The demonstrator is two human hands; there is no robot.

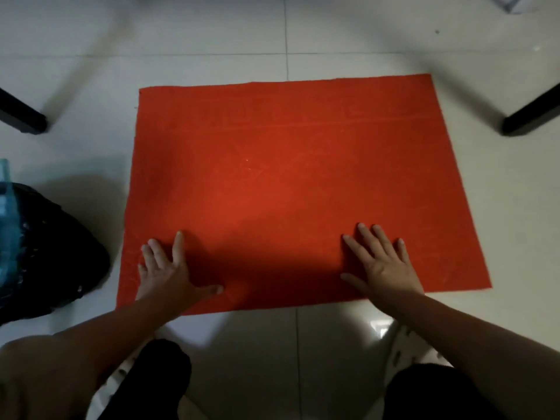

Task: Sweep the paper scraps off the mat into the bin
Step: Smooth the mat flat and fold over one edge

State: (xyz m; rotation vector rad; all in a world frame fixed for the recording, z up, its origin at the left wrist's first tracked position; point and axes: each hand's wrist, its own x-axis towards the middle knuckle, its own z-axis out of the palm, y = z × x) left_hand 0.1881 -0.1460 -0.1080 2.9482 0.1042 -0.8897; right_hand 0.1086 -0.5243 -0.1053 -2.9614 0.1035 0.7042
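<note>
A red rectangular mat (288,177) lies flat on the pale tiled floor. My left hand (169,268) rests palm down on its near left part, fingers spread, holding nothing. Palm down on the near right part is my right hand (381,262), fingers also apart and empty. A bin lined with a black bag (45,253) stands at the left, just off the mat's left edge. I see no paper scraps on the mat, only a tiny pale fleck near its middle.
Two black furniture legs stand on the floor, one at the far left (24,116) and one at the far right (527,113). My knees in dark trousers (439,392) are at the bottom, close to the mat's near edge.
</note>
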